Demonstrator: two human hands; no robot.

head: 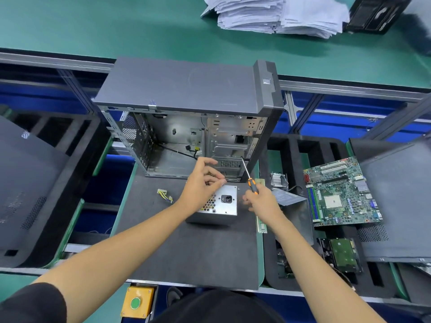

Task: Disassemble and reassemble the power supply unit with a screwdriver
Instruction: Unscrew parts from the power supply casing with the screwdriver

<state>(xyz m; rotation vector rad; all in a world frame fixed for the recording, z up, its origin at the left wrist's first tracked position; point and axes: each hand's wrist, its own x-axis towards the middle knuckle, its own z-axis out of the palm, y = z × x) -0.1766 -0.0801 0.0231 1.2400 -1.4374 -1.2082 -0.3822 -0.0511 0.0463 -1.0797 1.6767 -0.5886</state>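
A silver power supply unit [224, 206] stands on the dark mat, its socket face turned up, with a honeycomb vent partly under my wrist. Its wire bundle [165, 195] lies to the left. My left hand [204, 183] hovers over the unit's top left corner with fingers curled; thumb and fingertips meet as if pinching something too small to make out. My right hand [261, 199] grips an orange-and-black screwdriver [249, 177], whose shaft points up and away toward the open computer case [186, 117]. A tiny screw [238, 189] lies by the unit's top right corner.
A green motherboard [340, 194] lies at the right, a hard drive [344, 255] below it, and a metal cover [296, 210] beside my right forearm. A memory stick [261, 226] lies along the mat's right edge. Case side panels flank both sides. Papers [275, 15] lie far back.
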